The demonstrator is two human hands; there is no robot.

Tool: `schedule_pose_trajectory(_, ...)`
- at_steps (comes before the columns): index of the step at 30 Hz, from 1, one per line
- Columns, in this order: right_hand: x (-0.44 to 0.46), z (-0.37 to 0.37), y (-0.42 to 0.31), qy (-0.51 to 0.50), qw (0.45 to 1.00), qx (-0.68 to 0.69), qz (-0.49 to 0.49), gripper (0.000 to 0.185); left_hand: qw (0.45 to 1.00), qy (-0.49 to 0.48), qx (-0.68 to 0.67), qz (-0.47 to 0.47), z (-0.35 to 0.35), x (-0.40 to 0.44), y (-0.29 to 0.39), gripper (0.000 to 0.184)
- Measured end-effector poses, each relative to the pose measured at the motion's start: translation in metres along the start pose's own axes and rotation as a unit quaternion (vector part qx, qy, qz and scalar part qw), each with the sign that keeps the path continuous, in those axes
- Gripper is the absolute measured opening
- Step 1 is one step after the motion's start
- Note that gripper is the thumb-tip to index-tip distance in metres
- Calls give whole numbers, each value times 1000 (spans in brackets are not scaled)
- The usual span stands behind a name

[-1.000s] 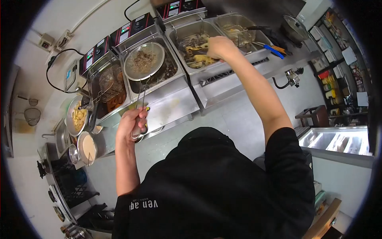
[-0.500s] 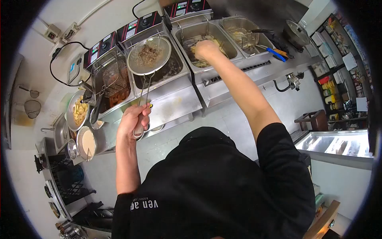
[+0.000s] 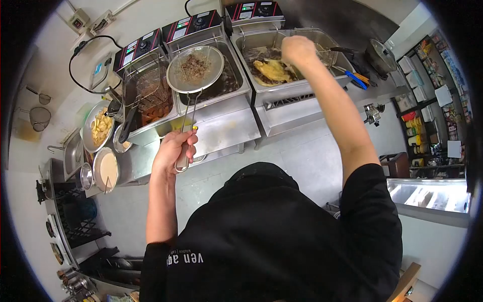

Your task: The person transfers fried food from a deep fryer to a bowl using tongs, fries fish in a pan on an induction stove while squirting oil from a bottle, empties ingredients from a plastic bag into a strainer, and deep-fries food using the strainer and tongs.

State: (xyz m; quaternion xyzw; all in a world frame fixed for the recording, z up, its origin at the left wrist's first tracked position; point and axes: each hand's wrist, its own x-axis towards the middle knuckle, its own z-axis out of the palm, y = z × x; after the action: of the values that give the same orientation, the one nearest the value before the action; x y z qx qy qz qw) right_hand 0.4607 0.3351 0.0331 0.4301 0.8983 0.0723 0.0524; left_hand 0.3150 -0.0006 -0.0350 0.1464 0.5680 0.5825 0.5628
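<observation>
My left hand [image 3: 175, 151] is wrapped round the wire handle of a round mesh strainer [image 3: 207, 85]. Dark brown crumbs [image 3: 193, 67] lie in the strainer, which is over a fryer tank of dark oil [image 3: 229, 83]. My right hand [image 3: 300, 49] is closed, above the right fryer tank [image 3: 266, 86]. Whatever its fingers hold is hidden from this angle. Just left of and below that hand, a golden battered piece [image 3: 273, 71] sits in the bubbling oil.
A wire fry basket [image 3: 152, 86] is in the left tank. Beside it stand a bowl of pale slices [image 3: 102, 132] and a bowl of batter [image 3: 108, 170]. Blue-handled tongs [image 3: 356, 79] lie right of the fryers, near a lidded pan [image 3: 380, 55].
My right hand has moved right and away from me over the tank, and the golden piece now shows plainly. The strainer stays over the middle tank in my left hand. The camera view has shifted slightly.
</observation>
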Motion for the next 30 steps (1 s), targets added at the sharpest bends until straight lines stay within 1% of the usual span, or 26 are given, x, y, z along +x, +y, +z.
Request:
schedule_pose_trajectory(1,-1,-6,7,14,1000,-13,18,29,1000,0,-1,-1,0,0,0,14)
schedule_pose_trajectory(2,-2,-10,17,16,1000,-24,8,29,1000,-1,2,-1,0,0,0,14)
schedule_pose_trajectory(4,11,-5,37,22,998,-27,43,29,1000,-4,6,-3,3,-2,1,14)
schedule_pose_trajectory(6,18,-1,53,25,998,-35,54,29,1000,31,6,1,10,-5,4,20)
schedule_pose_trajectory(10,25,5,80,13,996,-47,81,28,1000,19,8,4,7,-1,1,20)
schedule_pose_trajectory(11,28,9,91,46,996,-40,63,25,1000,23,7,-3,9,-2,2,20)
schedule_pose_trajectory(12,28,6,96,46,996,-39,63,25,1000,28,5,-9,10,-2,3,20)
schedule_pose_trajectory(14,29,-6,108,-87,993,6,78,20,1000,29,5,-10,11,-2,3,20)
schedule_pose_trajectory(15,27,-7,116,-95,990,53,89,12,999,29,4,-11,11,-2,3,20)
schedule_pose_trajectory(16,28,-5,126,-95,990,54,89,12,999,30,5,-11,11,-2,3,20)
schedule_pose_trajectory(18,36,1,152,-123,973,139,135,11,999,29,8,-14,11,-2,3,21)
schedule_pose_trajectory(20,43,6,167,-127,975,121,138,12,999,31,8,-12,11,-1,2,22)
schedule_pose_trajectory(22,34,-1,166,-94,987,65,113,15,999,32,6,-11,10,1,1,22)
schedule_pose_trajectory(23,31,-2,163,-94,987,65,114,15,999,35,12,-13,10,1,1,23)
schedule_pose_trajectory(25,24,-6,151,-45,990,45,124,17,999,36,20,-14,11,2,2,23)
schedule_pose_trajectory(26,24,-6,152,-45,990,46,124,17,999,41,19,-18,13,2,3,23)
schedule_pose_trajectory(28,24,-4,153,-84,985,87,127,19,999,45,17,-20,15,2,4,23)
schedule_pose_trajectory(29,27,4,157,-82,985,86,126,19,999,43,11,-18,16,2,3,23)
schedule_pose_trajectory(30,30,17,164,-105,980,102,136,19,999,41,5,-16,15,2,3,23)
